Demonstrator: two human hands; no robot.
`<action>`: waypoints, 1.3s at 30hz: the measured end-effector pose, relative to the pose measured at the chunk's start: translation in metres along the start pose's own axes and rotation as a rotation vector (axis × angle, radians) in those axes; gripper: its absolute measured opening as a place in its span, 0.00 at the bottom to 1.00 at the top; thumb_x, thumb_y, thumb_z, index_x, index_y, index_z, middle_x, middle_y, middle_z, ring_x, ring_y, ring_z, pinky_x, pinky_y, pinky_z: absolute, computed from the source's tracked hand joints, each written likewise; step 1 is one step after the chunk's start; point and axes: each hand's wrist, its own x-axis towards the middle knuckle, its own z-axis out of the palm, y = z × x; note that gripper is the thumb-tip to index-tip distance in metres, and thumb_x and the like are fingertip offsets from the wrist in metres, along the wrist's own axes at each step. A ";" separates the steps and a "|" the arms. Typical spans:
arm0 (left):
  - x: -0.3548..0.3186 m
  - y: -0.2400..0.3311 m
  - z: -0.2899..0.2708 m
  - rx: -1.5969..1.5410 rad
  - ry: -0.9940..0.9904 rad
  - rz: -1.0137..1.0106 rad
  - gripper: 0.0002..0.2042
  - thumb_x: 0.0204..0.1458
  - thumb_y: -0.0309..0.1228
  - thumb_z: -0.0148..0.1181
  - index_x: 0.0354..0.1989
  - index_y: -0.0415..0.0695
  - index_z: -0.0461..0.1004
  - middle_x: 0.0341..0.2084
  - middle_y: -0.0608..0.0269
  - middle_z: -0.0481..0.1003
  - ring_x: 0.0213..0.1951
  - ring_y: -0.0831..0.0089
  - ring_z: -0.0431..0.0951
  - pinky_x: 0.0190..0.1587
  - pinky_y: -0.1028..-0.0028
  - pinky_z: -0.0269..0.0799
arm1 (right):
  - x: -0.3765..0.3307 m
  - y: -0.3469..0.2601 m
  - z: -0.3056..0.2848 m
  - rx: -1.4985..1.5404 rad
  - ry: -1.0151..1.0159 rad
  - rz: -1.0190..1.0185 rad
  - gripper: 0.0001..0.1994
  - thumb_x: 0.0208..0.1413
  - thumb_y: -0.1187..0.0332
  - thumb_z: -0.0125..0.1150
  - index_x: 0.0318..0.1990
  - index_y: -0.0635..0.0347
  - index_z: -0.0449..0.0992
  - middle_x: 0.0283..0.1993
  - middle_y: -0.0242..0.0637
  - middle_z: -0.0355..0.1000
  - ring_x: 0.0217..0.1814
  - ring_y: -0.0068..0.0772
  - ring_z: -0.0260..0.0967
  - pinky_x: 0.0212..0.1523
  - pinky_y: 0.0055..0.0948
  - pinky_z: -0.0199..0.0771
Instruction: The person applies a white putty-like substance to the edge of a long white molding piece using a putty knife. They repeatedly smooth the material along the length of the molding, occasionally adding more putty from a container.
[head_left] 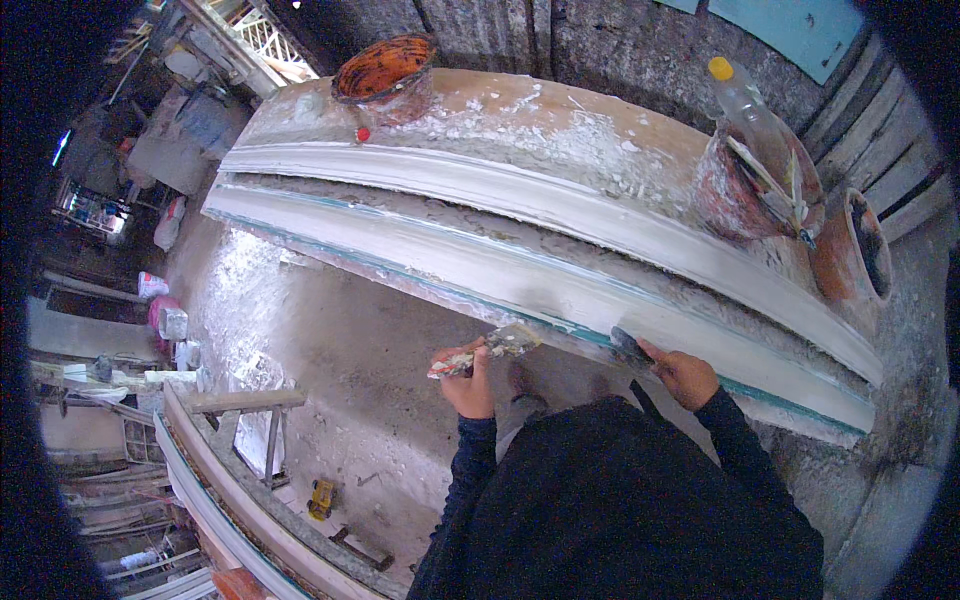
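Plaster crumbs (590,138) litter the bench (490,92) between an orange bucket (408,95) and a reddish tub (725,198), behind a long white moulding (500,188). Nearer, a second moulding (480,258), smooth and teal-edged, lies along the front. Left hand (471,383) is closed round a caked scraper (512,341) beside it; right hand (687,379) grips a dark-bladed tool (630,347) over its edge, contact hard to judge

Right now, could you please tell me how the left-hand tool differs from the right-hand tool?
The left-hand tool is blotched with pale residue; the right-hand tool looks mostly dark. The left-hand tool's blade points rightward in the picture, while the right-hand tool's points leftward. Both are bladed and gripped, one in the left hand, one in the right.
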 end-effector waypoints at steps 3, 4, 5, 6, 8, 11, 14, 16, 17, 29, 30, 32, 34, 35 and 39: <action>0.000 -0.001 -0.002 -0.009 0.015 -0.017 0.16 0.45 0.23 0.59 0.36 0.41 0.56 0.31 0.50 0.73 0.36 0.69 0.73 0.39 0.73 0.70 | 0.002 -0.006 -0.002 -0.041 -0.022 0.042 0.24 0.54 0.62 0.44 0.60 0.33 0.52 0.32 0.48 0.69 0.30 0.51 0.68 0.29 0.46 0.69; 0.000 0.001 -0.001 0.013 0.016 -0.030 0.16 0.45 0.23 0.59 0.36 0.41 0.56 0.31 0.50 0.73 0.36 0.69 0.73 0.39 0.73 0.70 | 0.003 -0.008 -0.002 -0.062 -0.033 0.066 0.25 0.54 0.62 0.44 0.60 0.33 0.51 0.32 0.49 0.69 0.29 0.52 0.68 0.28 0.46 0.69; 0.000 0.004 -0.002 0.036 0.019 -0.042 0.16 0.45 0.23 0.59 0.36 0.41 0.57 0.31 0.50 0.73 0.36 0.69 0.73 0.39 0.73 0.70 | 0.005 -0.010 -0.002 -0.084 -0.045 0.088 0.25 0.54 0.62 0.44 0.60 0.33 0.50 0.31 0.50 0.69 0.28 0.53 0.68 0.27 0.47 0.69; 0.001 0.005 -0.003 0.058 0.023 -0.054 0.15 0.45 0.23 0.59 0.36 0.41 0.57 0.31 0.50 0.73 0.35 0.69 0.73 0.39 0.73 0.71 | 0.009 -0.012 0.002 -0.069 -0.031 0.066 0.26 0.53 0.63 0.44 0.60 0.33 0.49 0.31 0.50 0.69 0.28 0.53 0.68 0.27 0.48 0.69; 0.002 0.001 -0.008 0.042 0.070 -0.050 0.15 0.45 0.23 0.59 0.36 0.41 0.57 0.31 0.51 0.72 0.36 0.69 0.74 0.38 0.73 0.71 | 0.020 -0.019 0.013 -0.038 -0.002 0.016 0.26 0.53 0.63 0.43 0.61 0.33 0.48 0.31 0.52 0.69 0.26 0.54 0.68 0.25 0.48 0.69; 0.002 -0.001 -0.015 0.042 0.096 -0.025 0.14 0.45 0.22 0.58 0.36 0.42 0.58 0.31 0.51 0.72 0.37 0.68 0.74 0.38 0.73 0.72 | 0.047 -0.048 0.019 -0.075 -0.007 0.019 0.27 0.53 0.64 0.43 0.61 0.34 0.46 0.29 0.52 0.69 0.27 0.54 0.68 0.26 0.48 0.69; 0.002 0.004 -0.018 0.026 0.112 -0.015 0.14 0.46 0.21 0.57 0.37 0.42 0.57 0.32 0.52 0.72 0.38 0.67 0.74 0.37 0.73 0.72 | 0.086 -0.084 0.023 -0.036 0.011 0.003 0.27 0.53 0.64 0.43 0.61 0.35 0.47 0.26 0.52 0.69 0.26 0.54 0.68 0.26 0.48 0.69; 0.001 0.006 -0.020 0.000 0.147 -0.022 0.13 0.46 0.21 0.56 0.36 0.42 0.58 0.31 0.55 0.71 0.36 0.69 0.73 0.36 0.74 0.72 | 0.103 -0.090 0.023 -0.024 0.047 -0.060 0.26 0.54 0.64 0.41 0.61 0.35 0.47 0.25 0.52 0.69 0.26 0.55 0.68 0.26 0.49 0.68; 0.001 0.008 -0.019 -0.017 0.170 -0.028 0.11 0.46 0.21 0.57 0.34 0.42 0.59 0.30 0.58 0.70 0.34 0.72 0.72 0.35 0.75 0.71 | 0.108 -0.092 0.024 -0.018 0.066 -0.088 0.26 0.54 0.63 0.41 0.61 0.35 0.47 0.25 0.52 0.69 0.26 0.55 0.68 0.26 0.49 0.68; 0.002 -0.007 -0.043 0.078 0.188 -0.030 0.16 0.47 0.22 0.57 0.39 0.42 0.54 0.34 0.49 0.71 0.36 0.68 0.74 0.35 0.74 0.72 | 0.053 -0.046 0.004 -0.039 -0.079 -0.020 0.27 0.54 0.65 0.42 0.61 0.32 0.45 0.28 0.51 0.68 0.30 0.51 0.68 0.31 0.45 0.68; 0.001 -0.009 -0.046 0.084 0.190 -0.029 0.17 0.47 0.22 0.57 0.39 0.42 0.54 0.34 0.49 0.71 0.37 0.67 0.74 0.35 0.74 0.73 | 0.053 -0.048 0.006 -0.072 -0.090 -0.002 0.27 0.54 0.65 0.42 0.61 0.32 0.45 0.29 0.51 0.68 0.30 0.52 0.68 0.31 0.45 0.68; 0.000 -0.008 -0.044 0.042 0.207 -0.026 0.17 0.47 0.23 0.57 0.39 0.42 0.54 0.34 0.50 0.72 0.37 0.67 0.74 0.35 0.74 0.73 | 0.052 -0.057 0.009 -0.129 -0.102 0.053 0.28 0.54 0.65 0.41 0.62 0.32 0.43 0.29 0.52 0.68 0.30 0.53 0.68 0.30 0.46 0.68; -0.001 -0.006 -0.044 0.023 0.224 -0.044 0.17 0.46 0.23 0.57 0.39 0.43 0.54 0.33 0.50 0.72 0.36 0.67 0.74 0.35 0.73 0.73 | 0.071 -0.078 0.017 -0.155 -0.075 0.027 0.28 0.54 0.65 0.41 0.62 0.32 0.43 0.29 0.52 0.68 0.29 0.54 0.68 0.30 0.46 0.69; 0.001 -0.003 -0.041 0.014 0.223 -0.065 0.17 0.46 0.23 0.58 0.39 0.43 0.54 0.33 0.50 0.72 0.36 0.67 0.74 0.35 0.73 0.73 | 0.085 -0.091 0.019 -0.170 -0.056 0.023 0.28 0.54 0.65 0.41 0.62 0.32 0.42 0.29 0.53 0.68 0.28 0.54 0.68 0.30 0.46 0.69; 0.004 -0.002 -0.038 0.031 0.192 -0.081 0.17 0.45 0.23 0.59 0.38 0.43 0.55 0.33 0.50 0.72 0.36 0.67 0.74 0.34 0.73 0.73 | 0.147 -0.138 0.040 -0.091 0.115 -0.138 0.26 0.55 0.64 0.40 0.62 0.32 0.44 0.28 0.52 0.68 0.25 0.53 0.68 0.26 0.45 0.69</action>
